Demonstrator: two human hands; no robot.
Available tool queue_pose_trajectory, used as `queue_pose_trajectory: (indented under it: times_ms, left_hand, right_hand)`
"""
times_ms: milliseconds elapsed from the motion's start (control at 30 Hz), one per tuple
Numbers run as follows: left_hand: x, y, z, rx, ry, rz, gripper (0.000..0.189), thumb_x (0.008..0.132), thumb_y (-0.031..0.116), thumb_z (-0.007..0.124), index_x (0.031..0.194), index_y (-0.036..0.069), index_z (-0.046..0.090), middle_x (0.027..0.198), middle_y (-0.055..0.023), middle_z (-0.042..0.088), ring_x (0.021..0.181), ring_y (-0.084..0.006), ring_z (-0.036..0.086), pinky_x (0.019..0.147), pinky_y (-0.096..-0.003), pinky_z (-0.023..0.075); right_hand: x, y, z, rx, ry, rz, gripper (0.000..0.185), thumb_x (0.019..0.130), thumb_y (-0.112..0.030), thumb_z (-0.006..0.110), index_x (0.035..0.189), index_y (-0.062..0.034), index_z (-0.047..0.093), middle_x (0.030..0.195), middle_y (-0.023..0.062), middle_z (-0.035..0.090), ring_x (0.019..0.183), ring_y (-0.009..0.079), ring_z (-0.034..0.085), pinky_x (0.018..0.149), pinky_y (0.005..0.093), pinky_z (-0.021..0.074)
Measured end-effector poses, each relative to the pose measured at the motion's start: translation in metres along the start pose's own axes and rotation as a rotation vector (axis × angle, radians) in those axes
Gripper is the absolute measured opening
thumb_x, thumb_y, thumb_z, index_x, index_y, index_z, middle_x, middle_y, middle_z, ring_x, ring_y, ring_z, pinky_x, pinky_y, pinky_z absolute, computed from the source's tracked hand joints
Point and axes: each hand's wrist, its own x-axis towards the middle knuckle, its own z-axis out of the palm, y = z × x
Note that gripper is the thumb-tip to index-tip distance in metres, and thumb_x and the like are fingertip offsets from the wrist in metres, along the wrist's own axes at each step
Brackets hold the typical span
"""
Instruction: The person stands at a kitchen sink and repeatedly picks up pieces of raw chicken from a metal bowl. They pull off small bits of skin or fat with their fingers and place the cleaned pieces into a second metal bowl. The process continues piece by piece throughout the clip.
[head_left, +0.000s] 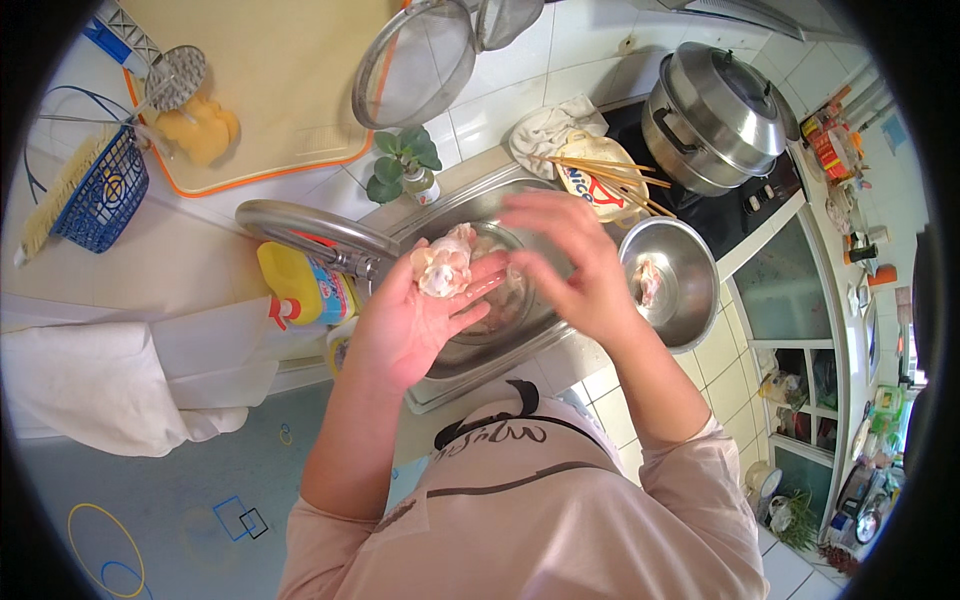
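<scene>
On the palm of my left hand (412, 330) rests a piece of raw chicken (442, 266), pale and wet, held between the thumb and fingers. My right hand (577, 270) is raised beside it, blurred, with its fingers apart and nothing visible in them. Both are above a stainless steel sink (450, 367). Down in the sink lie more raw chicken pieces (491, 319) in what looks like a round, shallow vessel, partly hidden by my hands. Right of the sink, a metal bowl (686, 311) contains one raw chicken piece (647, 281).
A curved faucet (300, 214) reaches over the sink's left side, near a yellow pump bottle (289, 277). A potted plant (409, 161) stands behind. Chopsticks (611, 166) lie across a printed pad beside a crumpled cloth (559, 131). A steamer pot (701, 127) sits on the stove.
</scene>
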Motion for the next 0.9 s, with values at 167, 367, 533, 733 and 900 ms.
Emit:
queue_pose_trajectory:
  times_ms: [167, 367, 533, 733, 900]
  left_hand:
    - [0.005, -0.009, -0.015, 0.058, 0.064, 0.005, 0.057, 0.107, 0.051, 0.026, 0.134, 0.01, 0.053, 0.134, -0.0128, 0.059, 0.118, -0.0277, 0.059, 0.103, -0.0482, 0.043]
    - [-0.003, -0.012, 0.01, 0.504, 0.117, 0.187, 0.057, 0.107, 0.049, 0.033, 0.144, 0.007, 0.041, 0.136, -0.0088, 0.054, 0.122, -0.0213, 0.056, 0.101, -0.0417, 0.0464]
    - [-0.001, -0.015, 0.012, 0.823, 0.224, 0.321, 0.044, 0.107, 0.037, 0.044, 0.13, 0.001, 0.051, 0.125, -0.0118, 0.058, 0.111, -0.0125, 0.059, 0.087, -0.0308, 0.0524]
    - [-0.006, -0.002, -0.005, 1.23, 0.29, 0.358, 0.047, 0.109, 0.037, 0.037, 0.131, -0.001, 0.052, 0.119, -0.0113, 0.062, 0.11, -0.0146, 0.06, 0.09, -0.0312, 0.0518]
    - [0.002, -0.013, -0.002, 0.923, 0.281, 0.582, 0.049, 0.109, 0.033, 0.035, 0.148, 0.003, 0.039, 0.123, -0.0104, 0.059, 0.108, -0.0177, 0.06, 0.096, -0.0345, 0.0488]
  right_hand:
    - [0.011, -0.018, 0.01, 0.241, -0.235, 0.07, 0.029, 0.084, -0.011, 0.073, 0.113, -0.0096, 0.07, 0.102, 0.0079, 0.069, 0.099, 0.0295, 0.06, 0.085, 0.0372, 0.0512]
    - [0.006, -0.016, 0.025, 0.416, -0.106, 0.406, 0.018, 0.093, -0.008, 0.068, 0.11, -0.0017, 0.067, 0.097, 0.0039, 0.068, 0.086, 0.0116, 0.062, 0.079, 0.027, 0.0518]
    - [0.001, -0.019, 0.036, 0.711, -0.047, 0.58, 0.019, 0.097, -0.012, 0.066, 0.108, 0.0027, 0.064, 0.097, 0.0039, 0.068, 0.087, 0.008, 0.062, 0.077, 0.0256, 0.0514]
    - [0.007, -0.01, 0.028, 0.961, -0.134, 0.716, 0.02, 0.098, -0.014, 0.065, 0.109, 0.0028, 0.065, 0.096, 0.0044, 0.067, 0.082, 0.0101, 0.064, 0.076, 0.0248, 0.0533]
    - [0.01, -0.02, 0.036, 1.15, -0.126, 0.838, 0.02, 0.095, -0.014, 0.067, 0.109, 0.0006, 0.065, 0.094, 0.0053, 0.067, 0.079, 0.0099, 0.064, 0.074, 0.024, 0.054]
